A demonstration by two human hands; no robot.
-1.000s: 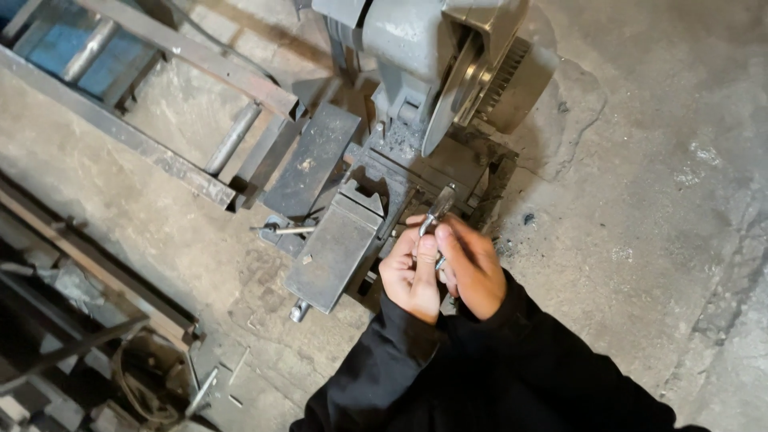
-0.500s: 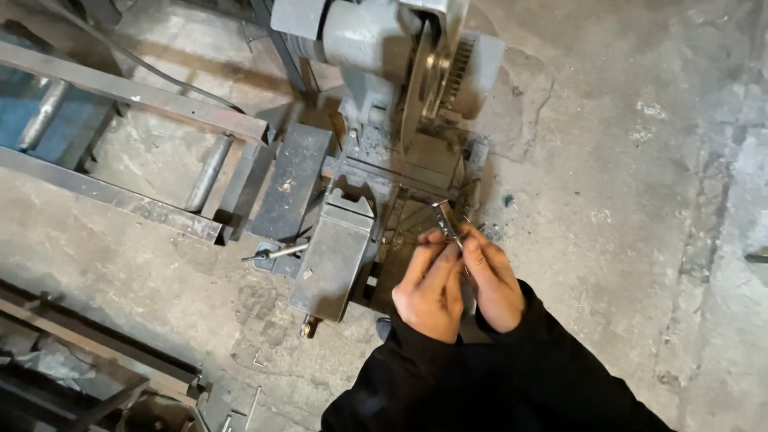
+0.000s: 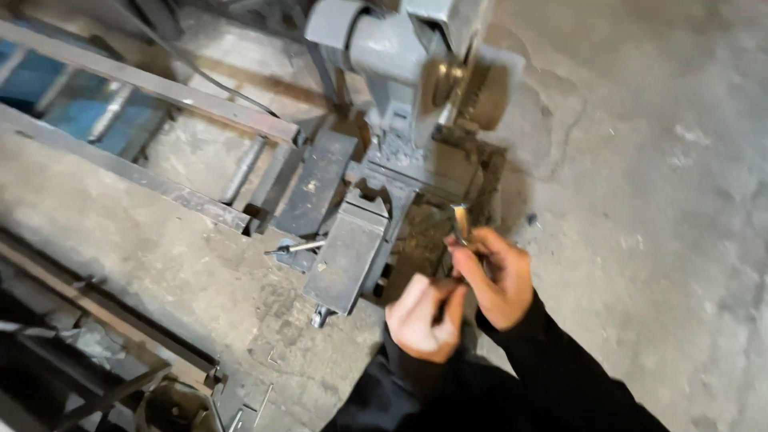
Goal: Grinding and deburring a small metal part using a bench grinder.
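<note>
My right hand (image 3: 496, 276) grips a small metal piece (image 3: 460, 222) that sticks up from its fingers, close to the base of a grey cut-off saw (image 3: 400, 56). Just below and to the left, my left hand (image 3: 422, 318) is curled with its fingers closed; motion blur hides whether anything small is inside it. Both hands hover over the saw's dark base plate (image 3: 432, 172), to the right of the grey vise block (image 3: 348, 256). Black sleeves cover both arms.
A long steel frame of rails (image 3: 152, 88) runs across the upper left. Dark metal bars and scrap (image 3: 104, 336) lie at the lower left. A vise screw handle (image 3: 296, 248) juts left. Bare concrete floor (image 3: 656, 200) spreads to the right.
The view has shifted, so the saw sits higher and more central. My hands have come slightly apart, the right one lifted with the metal piece, the left one lower.
</note>
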